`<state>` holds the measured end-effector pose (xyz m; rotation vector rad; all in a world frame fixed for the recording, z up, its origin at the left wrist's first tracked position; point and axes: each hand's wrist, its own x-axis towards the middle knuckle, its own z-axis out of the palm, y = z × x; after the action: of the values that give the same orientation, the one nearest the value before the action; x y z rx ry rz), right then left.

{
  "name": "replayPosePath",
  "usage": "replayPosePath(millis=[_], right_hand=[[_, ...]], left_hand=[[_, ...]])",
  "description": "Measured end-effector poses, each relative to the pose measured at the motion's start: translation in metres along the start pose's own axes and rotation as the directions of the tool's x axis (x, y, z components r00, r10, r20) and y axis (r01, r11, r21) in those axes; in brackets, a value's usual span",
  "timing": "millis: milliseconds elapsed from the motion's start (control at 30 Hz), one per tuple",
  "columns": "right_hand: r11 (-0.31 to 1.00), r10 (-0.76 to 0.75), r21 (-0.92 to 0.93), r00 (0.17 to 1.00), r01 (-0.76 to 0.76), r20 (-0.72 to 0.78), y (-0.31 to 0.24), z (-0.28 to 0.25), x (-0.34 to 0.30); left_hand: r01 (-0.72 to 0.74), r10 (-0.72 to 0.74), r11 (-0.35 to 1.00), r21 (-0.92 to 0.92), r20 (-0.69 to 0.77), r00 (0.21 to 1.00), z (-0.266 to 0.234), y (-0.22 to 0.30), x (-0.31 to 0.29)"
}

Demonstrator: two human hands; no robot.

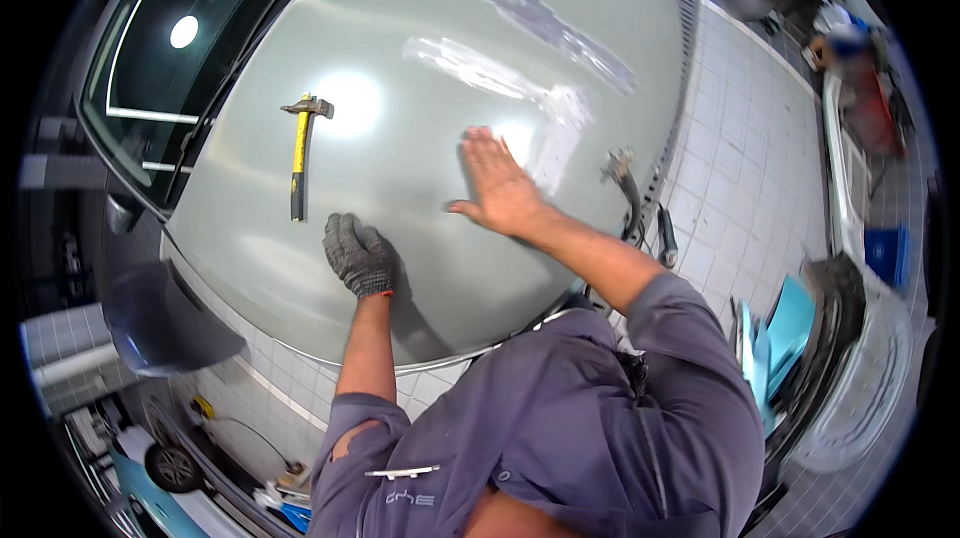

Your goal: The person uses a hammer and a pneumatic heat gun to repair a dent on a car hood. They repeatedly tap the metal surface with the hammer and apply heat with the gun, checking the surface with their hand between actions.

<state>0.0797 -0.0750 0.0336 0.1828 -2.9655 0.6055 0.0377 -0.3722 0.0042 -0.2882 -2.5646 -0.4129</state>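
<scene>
A grey-green car hood spreads out in front of me. My right hand is bare and lies flat on it, thumb out and fingers stretched, near a pale, shiny worked patch. My left hand, in a dark grey knit glove, rests on the hood's near left part with its fingers extended and nothing visible in them. Beyond the glove lies a hammer with a yellow and black handle. A darker bare-looking patch runs slantwise farther off.
A dark-handled tool with a metal head sits at the hood's right edge. Past the hood's left edge are the windshield and a dark curved panel. Car bumpers and turquoise pieces stand on the right over white tiles.
</scene>
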Motion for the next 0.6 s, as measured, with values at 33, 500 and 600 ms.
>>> replayPosePath(millis=[33, 500, 600], right_hand=[[0.999, -0.003, -0.040, 1.000, 0.003, 0.015, 0.002, 0.005, 0.031], [0.947, 0.288, -0.085, 0.938, -0.309, -0.193, 0.047, 0.028, 0.241], [0.966, 0.246, -0.058, 0.963, -0.253, -0.112, 0.019, 0.026, 0.212]], left_hand=[[0.019, -0.019, 1.000, -0.009, -0.010, 1.000, 0.003, -0.003, 0.000], [0.039, -0.040, 0.999, 0.010, 0.098, 0.994, -0.004, 0.012, 0.028], [0.011, -0.012, 1.000, 0.002, 0.081, 0.997, -0.009, 0.003, 0.019]])
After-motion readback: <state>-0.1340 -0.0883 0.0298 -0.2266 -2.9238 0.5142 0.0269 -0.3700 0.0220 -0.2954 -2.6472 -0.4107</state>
